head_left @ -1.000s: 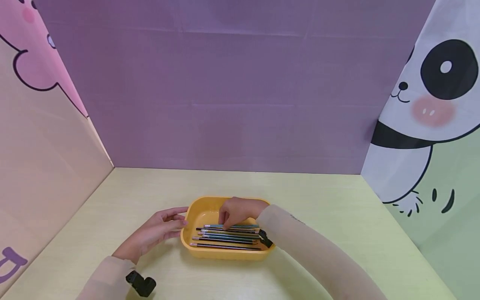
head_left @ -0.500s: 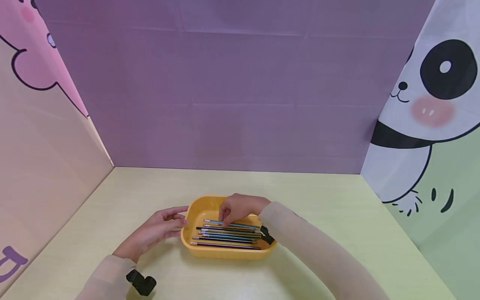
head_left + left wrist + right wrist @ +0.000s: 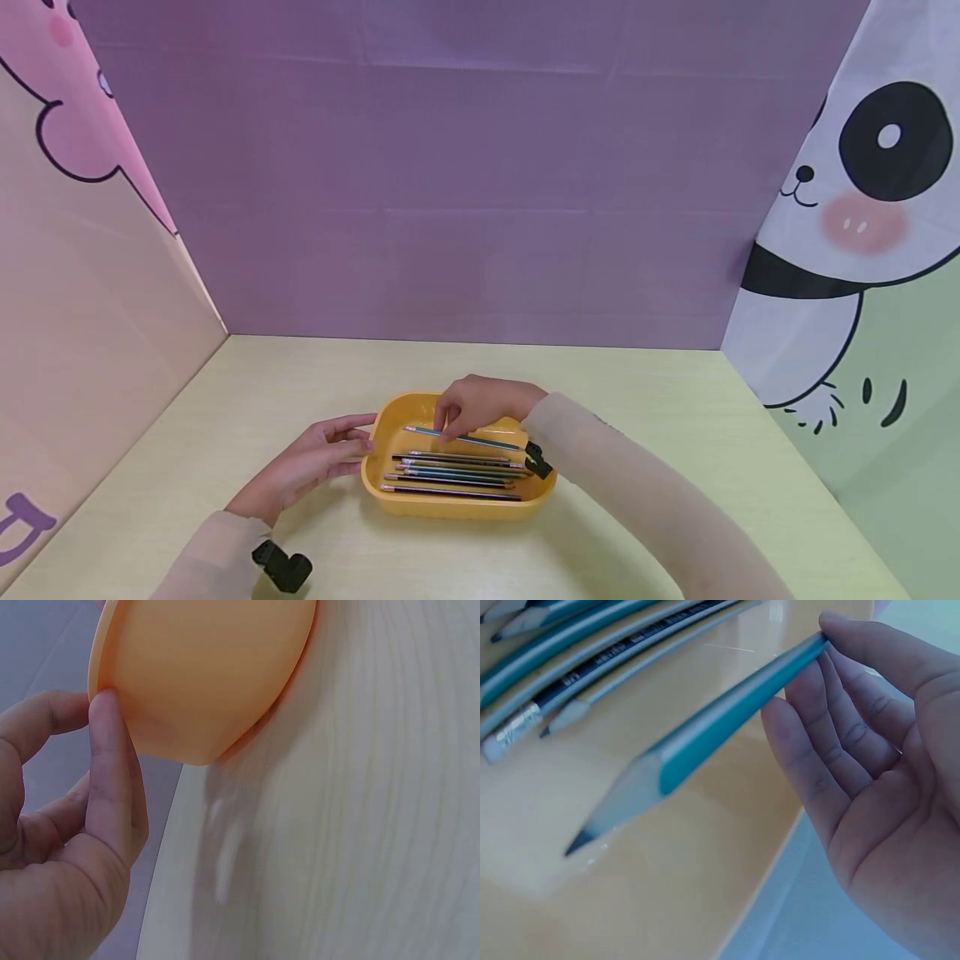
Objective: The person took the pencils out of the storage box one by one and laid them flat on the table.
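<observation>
My right hand [image 3: 480, 404] pinches a teal pencil [image 3: 465, 437] between thumb and fingertips over the yellow tray [image 3: 450, 506]. In the right wrist view, the teal pencil [image 3: 705, 731] slants with its sharpened dark point toward the camera, apart from the other pencils. Several pencils [image 3: 453, 472] in black, green and yellowish tones lie side by side on the tray's floor. My left hand [image 3: 307, 467] holds the tray's left end. In the left wrist view, the thumb reaches the tray's rim [image 3: 96, 656] and a fingertip lies on the outer wall.
The tray stands on a pale wooden table [image 3: 300, 375]. A purple wall [image 3: 480, 183] closes off the back. At the left is a pink-patterned panel [image 3: 97, 275], and at the right a panda panel [image 3: 847, 333]. Black cameras are strapped to both wrists.
My right hand has lifted the teal pencil off the row and moved it toward the tray's far side. The left hand and the tray have stayed in place.
</observation>
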### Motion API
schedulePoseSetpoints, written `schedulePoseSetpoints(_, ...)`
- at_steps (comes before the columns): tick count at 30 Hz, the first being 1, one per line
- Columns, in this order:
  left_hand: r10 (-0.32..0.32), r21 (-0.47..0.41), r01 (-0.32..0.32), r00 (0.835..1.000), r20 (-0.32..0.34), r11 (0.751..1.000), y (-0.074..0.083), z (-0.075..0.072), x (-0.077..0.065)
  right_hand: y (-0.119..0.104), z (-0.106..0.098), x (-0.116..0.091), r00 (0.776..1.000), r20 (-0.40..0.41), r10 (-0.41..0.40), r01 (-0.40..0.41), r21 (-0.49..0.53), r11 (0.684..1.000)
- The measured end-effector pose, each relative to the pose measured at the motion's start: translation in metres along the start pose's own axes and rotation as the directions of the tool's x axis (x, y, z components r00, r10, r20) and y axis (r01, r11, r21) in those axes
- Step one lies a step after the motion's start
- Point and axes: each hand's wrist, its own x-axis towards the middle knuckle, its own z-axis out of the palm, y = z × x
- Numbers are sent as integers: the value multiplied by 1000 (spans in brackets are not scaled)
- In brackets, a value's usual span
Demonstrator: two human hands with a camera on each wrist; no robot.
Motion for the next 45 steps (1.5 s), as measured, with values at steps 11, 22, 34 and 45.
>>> schedulePoseSetpoints(11,7,-9,-7,1000,0,1000,-1,1,-1,-6,-19,-16,999,-36,-23,21,-48,999)
schedulePoseSetpoints(22,11,-14,-11,1000,10,1000,0,1,-1,-4,-31,-31,999,-48,-15,10,-111,994)
schedulePoseSetpoints(34,-14,-6,14,1000,-14,1000,3,3,-1,14,-42,-59,994,-111,16,-28,-109,994)
schedulePoseSetpoints(45,-17,1,17,1000,-18,1000,4,3,-1,36,-43,-89,983,-164,83,-89,-29,996)
